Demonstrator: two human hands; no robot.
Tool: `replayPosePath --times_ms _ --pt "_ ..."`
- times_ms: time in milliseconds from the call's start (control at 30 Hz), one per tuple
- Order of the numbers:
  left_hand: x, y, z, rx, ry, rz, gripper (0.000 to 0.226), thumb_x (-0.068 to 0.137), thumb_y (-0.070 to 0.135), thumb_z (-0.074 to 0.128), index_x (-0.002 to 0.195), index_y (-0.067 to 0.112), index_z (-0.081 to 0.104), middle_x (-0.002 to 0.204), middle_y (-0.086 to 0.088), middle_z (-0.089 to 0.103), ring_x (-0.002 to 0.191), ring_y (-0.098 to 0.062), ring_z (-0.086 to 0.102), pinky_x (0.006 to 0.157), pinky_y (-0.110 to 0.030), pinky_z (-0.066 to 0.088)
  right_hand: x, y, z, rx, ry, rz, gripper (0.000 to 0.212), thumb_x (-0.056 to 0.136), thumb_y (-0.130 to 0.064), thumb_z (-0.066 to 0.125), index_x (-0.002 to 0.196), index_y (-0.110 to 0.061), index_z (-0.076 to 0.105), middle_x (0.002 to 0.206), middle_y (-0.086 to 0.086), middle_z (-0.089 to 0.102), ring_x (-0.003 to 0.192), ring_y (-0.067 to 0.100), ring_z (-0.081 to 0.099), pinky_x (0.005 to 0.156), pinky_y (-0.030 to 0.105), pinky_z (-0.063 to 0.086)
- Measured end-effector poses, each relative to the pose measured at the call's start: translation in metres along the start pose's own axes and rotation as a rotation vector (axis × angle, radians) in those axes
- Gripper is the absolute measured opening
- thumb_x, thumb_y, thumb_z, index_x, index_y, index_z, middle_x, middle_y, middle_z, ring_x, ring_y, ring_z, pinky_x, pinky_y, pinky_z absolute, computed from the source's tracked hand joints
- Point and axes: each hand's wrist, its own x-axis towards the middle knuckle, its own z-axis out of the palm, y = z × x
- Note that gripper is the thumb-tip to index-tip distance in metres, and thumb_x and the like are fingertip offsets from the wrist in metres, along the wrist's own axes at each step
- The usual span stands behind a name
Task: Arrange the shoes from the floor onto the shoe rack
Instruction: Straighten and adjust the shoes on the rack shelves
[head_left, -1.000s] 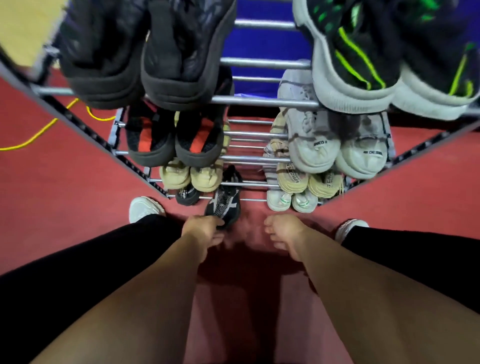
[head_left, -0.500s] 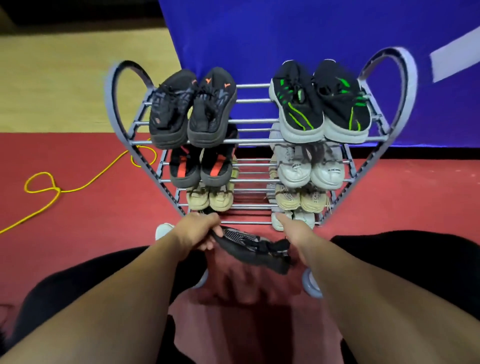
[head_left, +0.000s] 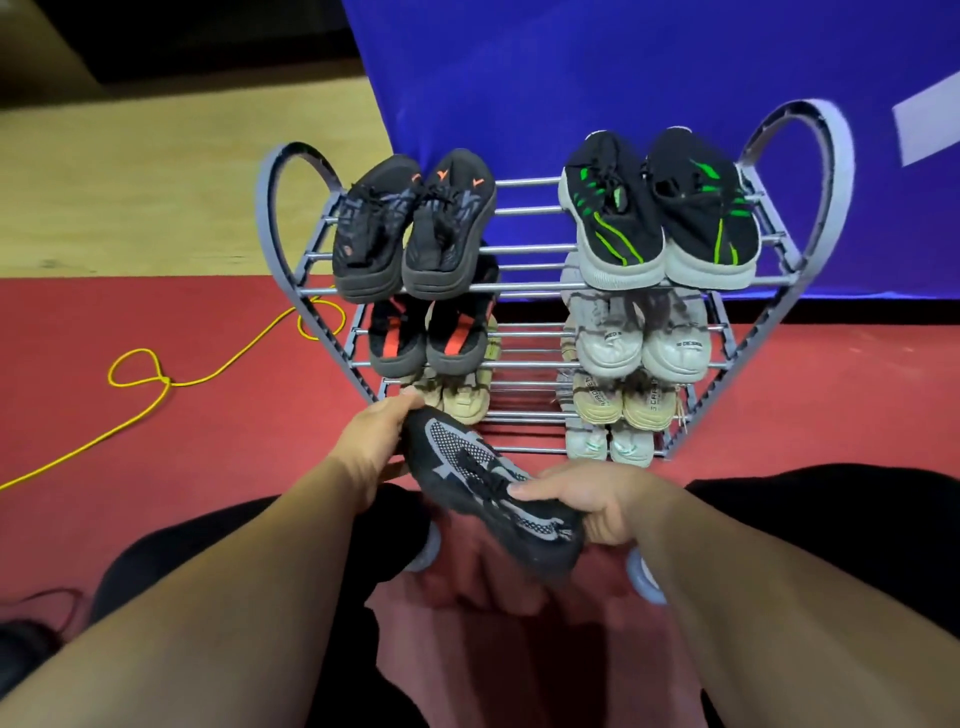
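A black knit shoe with grey mesh patches (head_left: 483, 483) hangs just in front of the low shelves of the grey shoe rack (head_left: 530, 249). My left hand (head_left: 376, 441) grips its far end. My right hand (head_left: 587, 501) grips its near end, thumb on top. The shoe lies slanted, from upper left to lower right. The rack's shelves hold several pairs: black with orange marks (head_left: 413, 228) and black with green stripes (head_left: 660, 213) on top, black-and-red (head_left: 431, 338), white (head_left: 641, 343) and beige pairs (head_left: 623, 402) lower down.
Red floor lies all around the rack. A yellow cord (head_left: 156, 384) loops over the floor at the left. A blue wall panel (head_left: 597, 67) stands behind the rack. My knees in black trousers (head_left: 831, 519) flank the shoe.
The view has pulled back from the rack. The black shoe, low by the bottom shelf a second ago, is now lifted between both hands, and my right hand has closed on its near end.
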Motion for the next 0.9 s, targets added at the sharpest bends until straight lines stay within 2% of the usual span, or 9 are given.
replayPosePath --times_ms 67,100,200,333,467,567,667,767,900 --pt "0.001 -0.009 0.0 -0.117 0.013 -0.058 0.023 0.098 0.044 0.06 0.118 0.034 0.061 0.096 0.001 0.07 0.085 -0.022 0.066 0.069 -0.035 0.055 0.004 -0.004 0.006 -0.036 0.003 -0.054 0.007 0.097 -0.011 0.068 0.098 -0.008 0.074 0.089 0.012 0.079 0.074 0.02 0.076 0.075 0.032 0.063" --pt "0.003 -0.014 0.001 -0.164 0.021 -0.108 0.027 0.098 0.039 0.06 0.124 0.029 0.06 0.101 -0.003 0.071 0.084 -0.024 0.068 0.065 -0.037 0.058 0.007 -0.005 0.008 -0.058 0.005 -0.058 0.007 0.097 -0.01 0.068 0.099 -0.008 0.074 0.089 0.012 0.079 0.075 0.019 0.076 0.078 0.032 0.062" --pt "0.006 -0.028 0.004 -0.221 -0.052 -0.325 0.028 0.099 0.027 0.056 0.117 0.01 0.068 0.1 -0.011 0.073 0.074 -0.027 0.071 0.066 -0.043 0.064 0.02 -0.007 0.022 -0.062 -0.016 -0.003 0.011 0.098 -0.012 0.065 0.099 -0.008 0.075 0.089 0.011 0.079 0.073 0.019 0.076 0.075 0.032 0.061" --pt "0.01 -0.044 0.005 -0.207 -0.076 -0.462 0.02 0.101 0.02 0.048 0.105 0.012 0.065 0.085 -0.008 0.07 0.057 -0.02 0.068 0.049 -0.033 0.058 0.043 -0.009 0.036 -0.037 0.042 0.06 0.014 0.092 -0.024 0.067 0.094 -0.014 0.076 0.087 0.007 0.078 0.069 0.02 0.072 0.074 0.032 0.056" --pt "0.022 -0.055 -0.003 -0.193 -0.094 -0.48 0.013 0.099 0.01 0.052 0.101 0.003 0.063 0.086 -0.015 0.069 0.07 -0.024 0.068 0.066 -0.038 0.063 0.057 -0.013 0.048 -0.033 0.042 0.053 0.016 0.096 -0.027 0.06 0.1 -0.017 0.072 0.089 0.003 0.076 0.071 0.015 0.072 0.063 0.029 0.06" --pt "0.025 -0.056 -0.007 -0.181 -0.162 -0.5 0.01 0.098 0.01 0.054 0.099 0.003 0.061 0.088 -0.018 0.068 0.076 -0.026 0.067 0.065 -0.037 0.063 0.064 -0.015 0.053 -0.025 0.022 0.069 0.022 0.098 -0.027 0.057 0.113 -0.016 0.07 0.095 0.004 0.076 0.073 0.016 0.074 0.059 0.028 0.06" --pt "0.024 -0.053 -0.006 -0.107 -0.201 -0.53 0.015 0.097 0.021 0.059 0.09 0.008 0.06 0.08 -0.014 0.065 0.072 -0.025 0.063 0.057 -0.032 0.062 0.072 -0.018 0.058 -0.085 0.058 0.098 0.026 0.098 -0.028 0.054 0.11 -0.01 0.068 0.074 0.004 0.075 0.057 0.016 0.072 0.049 0.023 0.056" --pt "0.025 -0.055 -0.004 -0.079 -0.234 -0.552 0.022 0.094 0.031 0.066 0.091 0.009 0.061 0.074 -0.014 0.064 0.067 -0.025 0.063 0.065 -0.036 0.061 0.083 -0.02 0.066 -0.147 0.104 0.119 0.031 0.099 -0.029 0.047 0.107 -0.006 0.067 0.062 0.006 0.071 0.049 0.017 0.068 0.043 0.02 0.051" --pt "0.03 -0.062 -0.008 -0.036 -0.304 -0.612 0.017 0.092 0.022 0.067 0.096 0.006 0.065 0.072 -0.014 0.071 0.073 -0.027 0.069 0.075 -0.04 0.06 0.102 -0.014 0.075 -0.08 0.143 0.139 0.026 0.1 -0.027 0.048 0.105 -0.012 0.069 0.078 0.006 0.073 0.058 0.019 0.069 0.049 0.026 0.056"
